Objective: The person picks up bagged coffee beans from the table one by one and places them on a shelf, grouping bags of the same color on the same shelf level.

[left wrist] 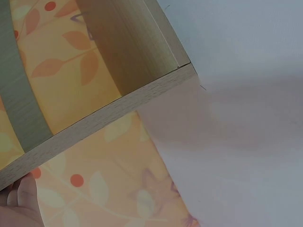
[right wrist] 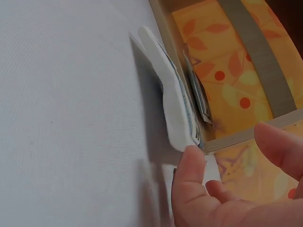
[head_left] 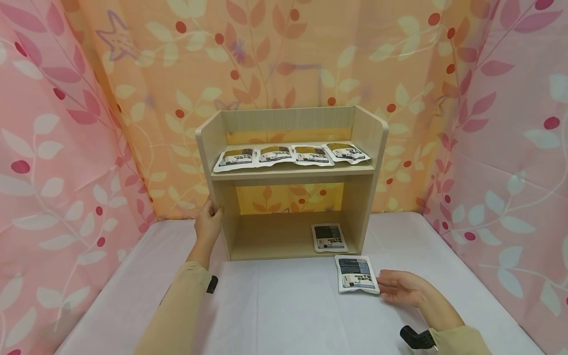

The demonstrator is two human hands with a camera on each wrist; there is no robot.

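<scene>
On the table in front of a small wooden shelf, a white packet with a dark printed label lies slanted. My right hand touches its right edge with extended fingers. From the right wrist, the thumb stands apart from the packet, whose near end meets a fingertip. My left hand rests against the shelf's left side panel, its fingers on the outer face. A similar packet lies on the lower board, at the right.
A row of several packets with gold and black labels, including one at the left end, lies on the upper board. White cloth covers the table. Patterned curtains stand behind and on both sides.
</scene>
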